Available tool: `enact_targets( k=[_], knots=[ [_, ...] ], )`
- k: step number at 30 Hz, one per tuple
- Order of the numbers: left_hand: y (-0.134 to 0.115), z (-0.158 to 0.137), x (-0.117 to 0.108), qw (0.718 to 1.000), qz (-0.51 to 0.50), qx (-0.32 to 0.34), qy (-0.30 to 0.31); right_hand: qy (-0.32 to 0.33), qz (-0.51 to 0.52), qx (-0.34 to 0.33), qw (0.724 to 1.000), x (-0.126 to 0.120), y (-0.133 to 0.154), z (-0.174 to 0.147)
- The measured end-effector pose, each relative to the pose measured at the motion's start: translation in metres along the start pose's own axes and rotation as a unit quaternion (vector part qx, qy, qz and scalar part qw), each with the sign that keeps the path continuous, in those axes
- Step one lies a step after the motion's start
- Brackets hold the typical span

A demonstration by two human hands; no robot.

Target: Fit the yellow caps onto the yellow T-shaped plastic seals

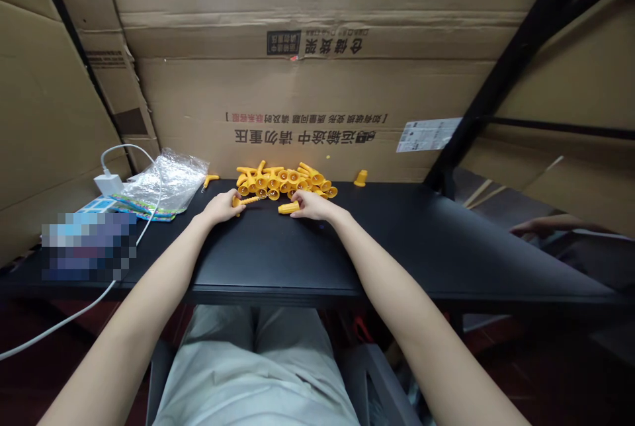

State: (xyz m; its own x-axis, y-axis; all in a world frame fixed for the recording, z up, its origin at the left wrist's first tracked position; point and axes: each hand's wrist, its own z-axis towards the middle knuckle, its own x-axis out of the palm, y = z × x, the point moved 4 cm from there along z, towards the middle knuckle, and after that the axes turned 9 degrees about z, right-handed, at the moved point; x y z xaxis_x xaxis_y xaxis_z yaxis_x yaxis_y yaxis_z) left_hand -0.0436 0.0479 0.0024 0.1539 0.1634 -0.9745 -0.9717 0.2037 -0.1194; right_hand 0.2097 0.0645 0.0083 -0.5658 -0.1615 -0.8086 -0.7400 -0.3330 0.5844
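My left hand [224, 206] is closed on a yellow corkscrew [251, 200], its spiral shaft pointing right toward the middle. Opposite it, my right hand [311, 205] pinches a ribbed yellow plastic sleeve [288, 208] that lies level, one end toward the left hand. A gap separates the corkscrew and the sleeve. Just behind both hands is a pile of yellow plastic pieces [272, 182], several with flared, bell-like open ends facing me.
A lone yellow sleeve [360, 178] stands right of the pile. Left of it lies a yellow T-shaped piece [210, 179]. Clear plastic bags [176, 178], a white charger [108, 183] and its cable occupy the black table's [278, 260] left side. Cardboard [317, 88] walls the back.
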Motion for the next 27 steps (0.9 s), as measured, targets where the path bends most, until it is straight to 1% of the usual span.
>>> enact_targets(
  k=[4,8,12,16,22,27],
  knots=[
    [0.0,0.0,0.0,1.0,-0.011,-0.007,-0.001,-0.016,0.079,-0.034,0.996,0.002,0.001,0.003],
    [-0.003,-0.001,-0.002,1.0,-0.017,0.007,0.002,-0.048,0.143,-0.056,0.987,0.004,0.002,0.008],
    [-0.006,-0.002,-0.004,1.0,-0.012,0.018,0.002,-0.075,0.153,-0.069,0.983,0.002,0.003,0.009],
    [-0.005,-0.003,-0.005,1.0,-0.009,0.004,0.001,-0.097,0.153,-0.058,0.982,-0.003,-0.004,0.009],
    [-0.005,-0.003,-0.006,1.0,0.006,-0.003,0.003,-0.094,0.193,-0.055,0.975,-0.007,-0.013,0.013],
    [-0.009,-0.005,-0.008,1.0,0.017,0.007,0.0,-0.081,0.194,-0.059,0.976,-0.004,-0.008,0.011]
  ],
)
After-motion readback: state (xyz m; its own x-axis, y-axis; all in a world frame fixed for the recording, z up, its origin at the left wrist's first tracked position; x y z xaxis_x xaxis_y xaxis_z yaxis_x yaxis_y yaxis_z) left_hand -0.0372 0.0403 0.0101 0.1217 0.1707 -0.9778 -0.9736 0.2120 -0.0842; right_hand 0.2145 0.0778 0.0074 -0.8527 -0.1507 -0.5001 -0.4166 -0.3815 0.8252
